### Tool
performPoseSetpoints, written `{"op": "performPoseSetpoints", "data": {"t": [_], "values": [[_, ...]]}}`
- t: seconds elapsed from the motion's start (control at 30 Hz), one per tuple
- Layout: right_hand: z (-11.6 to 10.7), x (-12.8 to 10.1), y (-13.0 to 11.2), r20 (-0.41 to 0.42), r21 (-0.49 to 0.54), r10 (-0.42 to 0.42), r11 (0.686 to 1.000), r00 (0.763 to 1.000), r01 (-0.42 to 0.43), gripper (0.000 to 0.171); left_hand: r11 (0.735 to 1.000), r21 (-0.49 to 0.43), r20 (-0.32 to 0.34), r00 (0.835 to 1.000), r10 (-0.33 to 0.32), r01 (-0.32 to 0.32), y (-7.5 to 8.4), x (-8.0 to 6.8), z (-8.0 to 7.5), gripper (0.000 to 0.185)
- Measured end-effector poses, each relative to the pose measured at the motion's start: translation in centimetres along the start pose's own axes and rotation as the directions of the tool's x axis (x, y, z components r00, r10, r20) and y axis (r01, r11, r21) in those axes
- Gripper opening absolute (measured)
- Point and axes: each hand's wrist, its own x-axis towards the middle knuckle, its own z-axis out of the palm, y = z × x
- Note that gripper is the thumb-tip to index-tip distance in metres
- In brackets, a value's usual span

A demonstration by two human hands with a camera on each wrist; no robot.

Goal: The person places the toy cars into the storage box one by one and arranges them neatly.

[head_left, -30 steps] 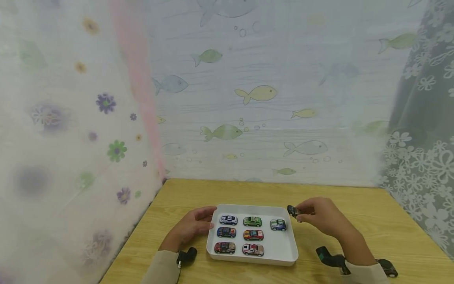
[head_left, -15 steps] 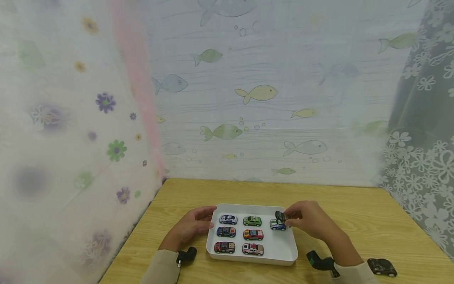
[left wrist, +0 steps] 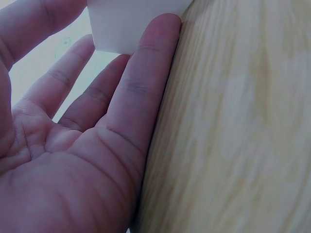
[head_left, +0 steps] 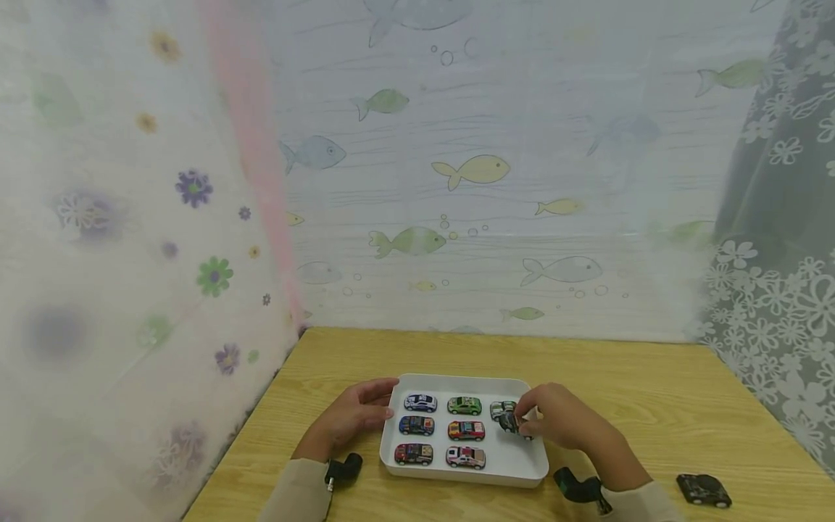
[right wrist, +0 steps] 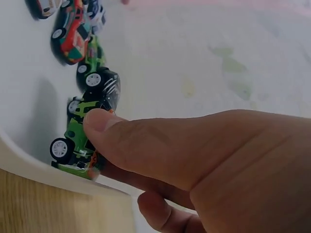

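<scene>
My right hand pinches a dark toy car between thumb and fingers, over the right part of a white tray. In the right wrist view the thumb lies on this toy car, which shows black and green parts. Just behind it in the tray is a white, green and blue toy car, partly covered. My left hand rests at the tray's left wall, its fingers fairly straight and touching it. In the left wrist view the left hand lies beside the tray wall, low along the wooden table.
Two columns of toy cars fill the tray's left and middle, among them a green car and a red-and-yellow car. A black toy car lies on the wooden table at the right. Patterned curtains stand behind.
My right hand has carried the dark toy car leftward and down from beyond the tray's right rim to inside it. The white, green and blue car has shifted slightly left. My left hand stays put.
</scene>
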Motion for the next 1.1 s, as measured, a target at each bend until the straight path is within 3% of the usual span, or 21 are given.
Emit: {"op": "performPoseSetpoints", "data": {"t": [0.43,0.73,1.1], "values": [[0.9,0.3,-1.0,-0.013,-0.062,0.054,0.997,0.998,-0.055,0.013,1.000,0.023,0.006,1.000,0.012,-0.012,-0.1,0.1,0.0,0.064],[1.5,0.6,-0.6,-0.033,-0.085,0.032,0.996,0.999,-0.035,0.011,1.000,0.018,0.013,1.000,0.019,-0.019,-0.1,0.1,0.0,0.065],[1.6,0.8,-1.2,-0.021,-0.102,0.137,0.985,0.990,-0.139,0.030,1.000,0.006,0.015,1.000,0.016,-0.016,0.2,-0.2,0.2,0.066]]}}
